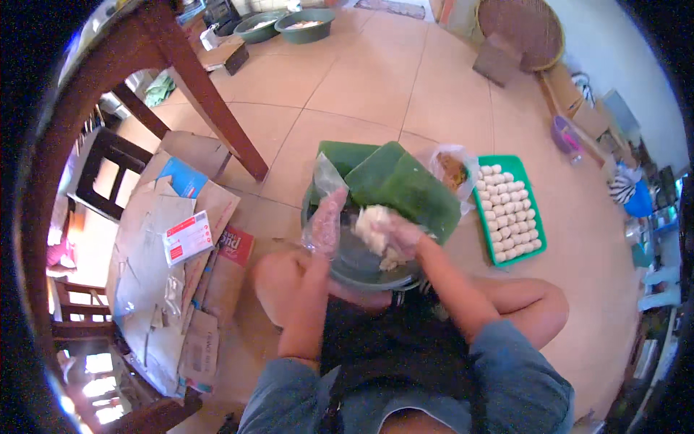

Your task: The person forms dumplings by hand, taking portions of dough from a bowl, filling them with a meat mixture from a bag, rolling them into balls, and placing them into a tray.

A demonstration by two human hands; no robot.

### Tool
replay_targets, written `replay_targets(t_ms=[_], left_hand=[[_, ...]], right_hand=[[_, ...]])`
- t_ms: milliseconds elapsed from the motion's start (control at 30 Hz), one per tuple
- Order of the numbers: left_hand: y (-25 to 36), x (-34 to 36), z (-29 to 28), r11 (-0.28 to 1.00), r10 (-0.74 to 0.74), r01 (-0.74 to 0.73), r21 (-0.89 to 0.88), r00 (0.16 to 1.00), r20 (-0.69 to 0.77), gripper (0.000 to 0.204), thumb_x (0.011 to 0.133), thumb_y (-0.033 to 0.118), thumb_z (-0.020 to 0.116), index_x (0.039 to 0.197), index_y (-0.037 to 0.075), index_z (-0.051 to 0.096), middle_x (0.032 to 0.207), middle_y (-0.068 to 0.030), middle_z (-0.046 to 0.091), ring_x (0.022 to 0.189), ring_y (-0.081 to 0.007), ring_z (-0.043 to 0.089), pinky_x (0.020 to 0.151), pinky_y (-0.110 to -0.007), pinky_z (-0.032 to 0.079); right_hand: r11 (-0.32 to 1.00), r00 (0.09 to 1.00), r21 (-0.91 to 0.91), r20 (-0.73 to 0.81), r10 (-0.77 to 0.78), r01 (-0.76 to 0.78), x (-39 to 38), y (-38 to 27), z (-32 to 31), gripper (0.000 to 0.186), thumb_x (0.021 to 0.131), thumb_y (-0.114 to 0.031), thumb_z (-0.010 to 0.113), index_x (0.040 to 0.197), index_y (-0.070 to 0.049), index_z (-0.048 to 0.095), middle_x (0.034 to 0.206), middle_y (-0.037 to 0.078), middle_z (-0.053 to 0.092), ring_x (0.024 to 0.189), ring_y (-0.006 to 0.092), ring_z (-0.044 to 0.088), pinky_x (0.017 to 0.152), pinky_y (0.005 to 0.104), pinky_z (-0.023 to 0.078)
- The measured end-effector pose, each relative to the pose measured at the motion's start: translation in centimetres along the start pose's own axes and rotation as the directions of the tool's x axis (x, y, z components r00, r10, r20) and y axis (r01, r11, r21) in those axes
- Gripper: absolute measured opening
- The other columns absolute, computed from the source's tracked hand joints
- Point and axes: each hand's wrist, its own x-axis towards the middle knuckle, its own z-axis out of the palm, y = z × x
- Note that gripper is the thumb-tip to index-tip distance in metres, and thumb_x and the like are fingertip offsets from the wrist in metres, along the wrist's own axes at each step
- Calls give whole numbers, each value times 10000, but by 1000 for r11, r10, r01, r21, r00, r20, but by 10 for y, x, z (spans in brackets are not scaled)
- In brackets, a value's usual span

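My right hand (401, 237) grips a pale, lumpy mass of dough (371, 226) above a dark round basin (359, 273) between my legs. A smaller piece of the dough hangs low beside that hand. To its left, my left hand (327, 223) is raised at the basin's left side, wrapped in clear plastic, with its fingers stretched upward. A loose sheet-like piece of clear plastic (330, 173) stands out above its fingertips. Large green banana leaf pieces (405, 181) lie over the basin's far side. My right hand partly hides the basin's inside.
Right of the basin, a green tray (541, 230) carries rows of white dough balls. Beside it, a clear plastic bag (453, 170) holds a brown crumbly filling. Flattened cardboard (155, 239) lies left, near a wooden table leg (217, 108). Two basins (307, 34) stand far off.
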Motion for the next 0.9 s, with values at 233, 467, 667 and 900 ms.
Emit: replay_targets(t_ms=[233,467,667,900], left_hand=[[2,-29,94,291,-352,453,-843,870,346,563,908,478,323,1333,110,359,1307,-110,429,1220,-311,373,1030,-445,277],[26,-55,131,395,-349,448,-802,881,320,602,859,488,387,1318,100,368,1342,-122,390,1222,-366,348,1030,-481,257],[-24,-30,125,534,-92,213,-818,977,194,637,860,500,381,1283,23,393,1318,-138,416,1225,-323,360,1038,-466,251],[-72,-4,-6,402,131,-158,-902,985,-115,523,841,456,457,1153,38,494,1168,-134,519,1070,-286,489,904,-429,407]], right_hand=[[349,886,-934,-221,-407,-72,-61,-64,18,368,809,-303,563,1049,-24,575,1020,155,601,889,245,581,752,362,455],[-67,510,-970,-64,-858,-235,-36,0,27,407,802,-317,490,1109,-51,531,1026,163,600,895,324,590,748,430,475],[499,636,-766,-155,-756,406,-1,7,-8,406,812,-350,493,1111,-79,544,1032,134,602,940,287,580,780,395,467],[671,767,-592,-134,-628,446,-65,-51,87,343,798,-227,608,1095,-61,561,1050,142,570,904,232,567,809,345,438]])
